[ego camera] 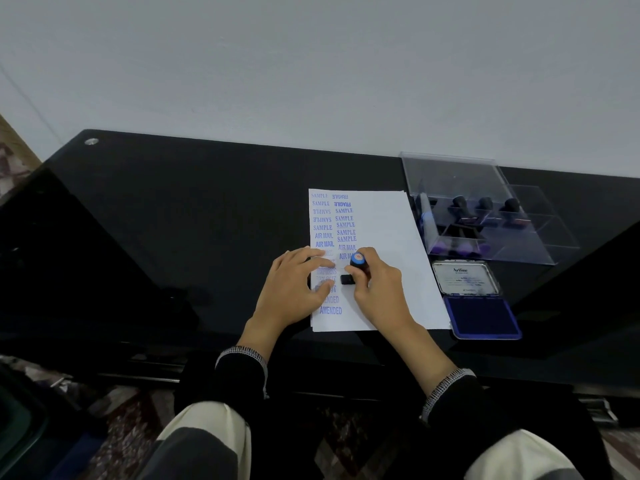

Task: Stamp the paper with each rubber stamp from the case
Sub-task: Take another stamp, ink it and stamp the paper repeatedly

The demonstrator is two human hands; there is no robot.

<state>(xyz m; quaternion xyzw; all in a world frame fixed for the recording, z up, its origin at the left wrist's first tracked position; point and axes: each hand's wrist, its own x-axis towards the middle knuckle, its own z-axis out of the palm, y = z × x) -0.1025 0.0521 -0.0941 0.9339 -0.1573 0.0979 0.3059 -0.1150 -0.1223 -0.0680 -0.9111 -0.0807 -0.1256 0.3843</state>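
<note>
The left hand [294,285] lies flat with fingers spread and straight across the left column of prints on the paper [384,258], hiding several of the blue words beneath it; only faint, partial lettering shows between the fingers, too pale to read with certainty. The right hand [375,289] curls round a black rubber stamp [355,268], whose round knob carries a blue ring and an orange centre; the rectangular base stands on the sheet in the second column, just below a half-covered AIR MAIL print. The paper is a plain white sheet lying on a glossy black table [173,220] that mirrors the wall. To the right stands a clear plastic case [485,216] with its lid raised, divided into compartments; three dark-handled stamps stand in the far row, and purple shapes, probably more stamps, sit blurred in the near row. Just in front of the case lies an open ink pad [481,315], its deep blue pad nearest and its metal lid bearing a label with small unreadable text.
</note>
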